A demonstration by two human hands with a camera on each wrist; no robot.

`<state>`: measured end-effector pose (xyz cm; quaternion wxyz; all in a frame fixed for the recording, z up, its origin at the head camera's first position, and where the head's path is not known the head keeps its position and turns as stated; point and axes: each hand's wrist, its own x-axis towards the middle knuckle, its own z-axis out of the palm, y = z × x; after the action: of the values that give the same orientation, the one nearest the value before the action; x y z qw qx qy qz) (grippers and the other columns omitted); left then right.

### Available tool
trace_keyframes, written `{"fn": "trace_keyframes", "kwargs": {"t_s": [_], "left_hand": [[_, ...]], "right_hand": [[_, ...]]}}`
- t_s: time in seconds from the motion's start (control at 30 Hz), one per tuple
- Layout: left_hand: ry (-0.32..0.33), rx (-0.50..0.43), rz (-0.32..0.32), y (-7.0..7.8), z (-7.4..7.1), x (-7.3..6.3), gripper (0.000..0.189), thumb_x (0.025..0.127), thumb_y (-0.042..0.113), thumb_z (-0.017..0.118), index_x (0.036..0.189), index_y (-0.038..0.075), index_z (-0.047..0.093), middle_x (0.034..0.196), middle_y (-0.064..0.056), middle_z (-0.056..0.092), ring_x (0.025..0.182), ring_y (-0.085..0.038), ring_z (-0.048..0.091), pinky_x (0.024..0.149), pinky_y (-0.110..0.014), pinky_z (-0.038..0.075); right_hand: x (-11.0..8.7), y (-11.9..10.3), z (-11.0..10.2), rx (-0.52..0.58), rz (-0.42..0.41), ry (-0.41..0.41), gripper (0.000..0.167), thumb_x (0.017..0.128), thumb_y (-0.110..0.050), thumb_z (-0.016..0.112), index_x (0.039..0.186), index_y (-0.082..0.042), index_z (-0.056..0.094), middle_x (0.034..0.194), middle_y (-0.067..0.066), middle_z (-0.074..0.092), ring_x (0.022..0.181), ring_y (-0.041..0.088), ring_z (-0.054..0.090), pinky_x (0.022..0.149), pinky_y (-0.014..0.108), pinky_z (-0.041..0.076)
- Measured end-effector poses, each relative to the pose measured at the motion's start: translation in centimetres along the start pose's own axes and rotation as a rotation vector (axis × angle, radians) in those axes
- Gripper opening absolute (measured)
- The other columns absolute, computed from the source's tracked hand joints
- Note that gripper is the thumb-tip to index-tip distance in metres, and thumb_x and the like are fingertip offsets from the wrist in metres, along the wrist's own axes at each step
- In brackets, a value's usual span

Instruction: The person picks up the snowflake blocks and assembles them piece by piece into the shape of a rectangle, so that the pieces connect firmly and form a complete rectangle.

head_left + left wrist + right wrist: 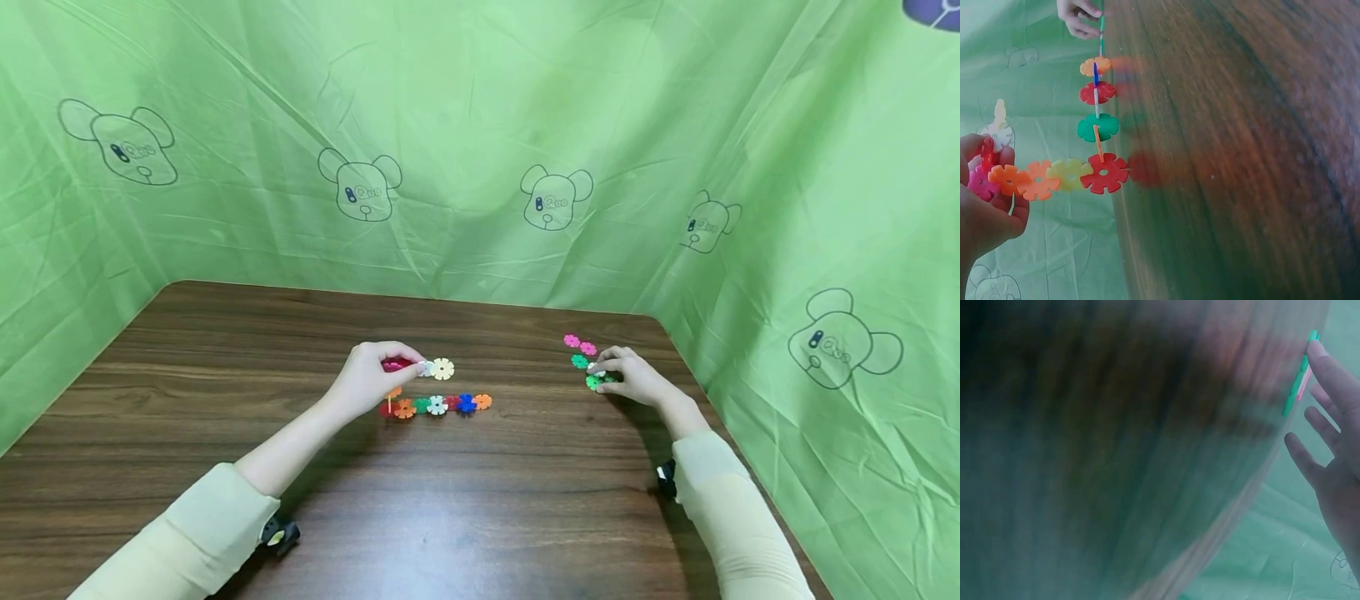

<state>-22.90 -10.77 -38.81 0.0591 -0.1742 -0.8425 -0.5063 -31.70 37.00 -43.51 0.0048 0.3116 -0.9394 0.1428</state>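
Note:
My left hand (366,377) pinches a chain of colourful plastic snowflake discs (437,406) near its far-side end. In the left wrist view its fingers are at a magenta disc (982,183) and a red disc (987,155). From there orange and yellow discs run to a red corner disc (1104,174), where the chain turns. A cream disc (443,369) sits at the end beyond the fingertips. My right hand (636,379) reaches down to loose discs at the right, fingers loosely spread. Its fingertips touch a green disc (594,382); a white disc (596,369) is partly hidden beneath them.
Two pink discs (580,344) and another green disc (579,361) lie just beyond the right hand. The brown wood-grain table (480,500) ends at a green fabric curtain (465,125) on the back and sides.

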Motion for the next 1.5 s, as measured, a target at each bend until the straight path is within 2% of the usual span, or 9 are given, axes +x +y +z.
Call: {"fn": "trace_keyframes", "kwargs": {"t_s": [0.17,0.3,0.5,0.67,0.9,1.1,1.27,1.37,1.5], "left_hand": [[0.002,-0.005,0.009,0.1,0.0,-0.1,0.006,0.084,0.025,0.073,0.086,0.02,0.073,0.078,0.004,0.07,0.063,-0.013,0.06,0.055,-0.025,0.051],[0.004,-0.011,0.012,0.0,0.1,-0.1,0.006,0.084,0.025,0.072,0.087,0.02,0.073,0.078,0.003,0.071,0.063,-0.013,0.06,0.055,-0.025,0.05],[0.005,-0.01,0.009,-0.1,0.1,0.0,0.005,0.084,0.025,0.072,0.086,0.02,0.073,0.078,0.004,0.071,0.063,-0.012,0.06,0.055,-0.025,0.051],[0.003,-0.016,0.025,-0.2,0.2,0.0,0.005,0.084,0.024,0.072,0.086,0.019,0.072,0.079,0.005,0.07,0.066,-0.013,0.061,0.058,-0.025,0.051],[-0.002,-0.03,0.05,-0.2,0.2,0.1,0.004,0.084,0.022,0.073,0.085,0.019,0.072,0.079,0.005,0.07,0.068,-0.013,0.061,0.06,-0.025,0.051],[-0.019,-0.059,0.059,-0.1,0.3,0.2,0.004,0.084,0.021,0.072,0.087,0.017,0.072,0.082,0.004,0.07,0.072,-0.013,0.063,0.063,-0.025,0.053],[-0.03,-0.076,0.052,-0.1,0.3,0.3,0.005,0.085,0.02,0.071,0.09,0.017,0.072,0.083,0.003,0.071,0.073,-0.013,0.064,0.064,-0.025,0.054],[-0.03,-0.076,0.051,0.0,0.4,0.4,0.006,0.085,0.019,0.071,0.09,0.017,0.072,0.084,0.002,0.071,0.073,-0.013,0.064,0.065,-0.025,0.054],[-0.033,-0.086,0.058,0.0,0.5,0.5,0.007,0.085,0.019,0.071,0.091,0.015,0.072,0.085,0.001,0.071,0.073,-0.013,0.064,0.065,-0.025,0.054]], "right_hand": [[0.2,0.1,0.1,0.014,0.022,0.004,0.03,0.077,-0.019,0.078,0.104,-0.008,0.071,0.112,0.018,0.055,0.108,0.038,0.047,0.093,0.055,0.039],[0.5,-0.1,0.0,0.019,0.037,0.019,0.029,0.074,-0.018,0.08,0.098,-0.006,0.069,0.104,0.014,0.059,0.101,0.034,0.051,0.089,0.052,0.042],[0.6,-0.9,-0.3,0.102,0.111,0.016,0.021,0.075,-0.015,0.079,0.089,-0.009,0.065,0.078,-0.002,0.063,0.075,0.014,0.057,0.068,0.033,0.048],[0.5,-1.7,-0.4,0.183,0.103,0.088,0.013,0.08,-0.008,0.074,0.087,-0.008,0.063,0.072,-0.004,0.061,0.068,0.007,0.054,0.06,0.024,0.043],[1.8,-4.6,-1.1,0.217,0.154,0.156,0.013,0.083,-0.014,0.073,0.094,-0.008,0.07,0.079,0.0,0.068,0.074,0.01,0.061,0.067,0.026,0.05],[2.7,-7.3,-1.7,0.291,0.131,0.242,0.009,0.084,-0.014,0.072,0.09,-0.009,0.069,0.079,0.001,0.069,0.071,0.01,0.062,0.064,0.021,0.049],[3.6,-9.7,-2.3,0.353,0.103,0.328,0.01,0.083,-0.014,0.073,0.091,-0.01,0.069,0.08,0.002,0.069,0.068,0.014,0.062,0.058,0.023,0.05],[4.0,-11.4,-2.7,0.365,0.097,0.372,0.01,0.083,-0.016,0.073,0.09,-0.012,0.068,0.078,0.0,0.068,0.066,0.011,0.059,0.056,0.022,0.047],[4.2,-14.7,-3.7,0.426,0.067,0.418,0.011,0.083,-0.008,0.072,0.09,-0.003,0.067,0.079,0.008,0.068,0.066,0.01,0.058,0.057,0.021,0.047]]}}
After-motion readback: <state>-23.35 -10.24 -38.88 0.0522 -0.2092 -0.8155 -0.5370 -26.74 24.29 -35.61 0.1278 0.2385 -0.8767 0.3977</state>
